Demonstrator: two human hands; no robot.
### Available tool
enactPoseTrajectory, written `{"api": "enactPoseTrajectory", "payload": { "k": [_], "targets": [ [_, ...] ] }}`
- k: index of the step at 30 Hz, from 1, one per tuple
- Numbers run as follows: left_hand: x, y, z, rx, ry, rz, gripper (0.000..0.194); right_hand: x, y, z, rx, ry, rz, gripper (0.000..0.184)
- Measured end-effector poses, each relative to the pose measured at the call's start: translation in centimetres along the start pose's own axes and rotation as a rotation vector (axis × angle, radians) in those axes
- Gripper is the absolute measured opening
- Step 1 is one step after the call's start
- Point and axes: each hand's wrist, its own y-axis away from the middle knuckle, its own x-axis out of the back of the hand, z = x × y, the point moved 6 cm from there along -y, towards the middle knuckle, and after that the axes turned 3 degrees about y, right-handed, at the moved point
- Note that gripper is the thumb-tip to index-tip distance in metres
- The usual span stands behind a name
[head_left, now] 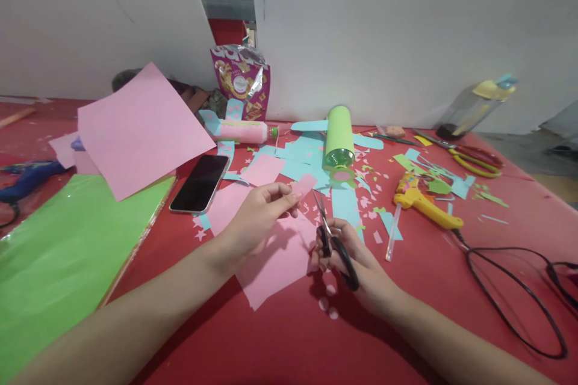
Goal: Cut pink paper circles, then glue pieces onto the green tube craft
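Note:
Between the thumb and fingers of my left hand (266,210) is a small strip of pink paper (306,184), pinched and held above the table. My right hand (356,258) grips black-handled scissors (332,243), their blades pointing up and slightly parted. The blade tips are close to the strip, just right of it. Beneath my hands lies a larger sheet of pink paper (266,280). A few small pink paper circles (331,302) rest on the red table below my right hand.
A phone (199,184) lies left of my hands. Behind stand a green-wrapped bottle (339,132), a pink-wrapped bottle (244,132) and a snack bag (244,81). A yellow glue gun (424,204) with a looping cord, paper scraps and larger scissors (469,156) occupy the right. Green sheets (76,252) lie left.

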Motion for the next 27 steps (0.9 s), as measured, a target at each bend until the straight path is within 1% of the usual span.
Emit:
{"api": "enactPoseTrajectory", "payload": {
  "k": [6,12,17,24,27],
  "targets": [
    [-0.8,0.7,-0.1,0.008,-0.063,-0.041,0.024,-0.8,0.5,0.0,-0.019,0.009,-0.058,0.041],
    [-1.1,1.3,-0.7,0.028,-0.139,-0.064,0.024,-0.8,0.5,0.0,-0.017,0.012,-0.061,0.036],
    [-1.3,1.3,-0.9,0.036,-0.177,-0.073,0.025,-0.9,0.5,0.0,-0.024,-0.016,-0.066,0.04],
    [-1.6,1.4,-1.1,0.049,-0.187,-0.081,0.026,-1.0,0.6,0.0,-0.041,-0.015,-0.077,0.038],
    [-1.6,1.4,-1.2,0.049,-0.182,-0.087,0.026,-0.9,0.5,0.2,-0.05,-0.01,-0.088,0.042]
  ]
}}
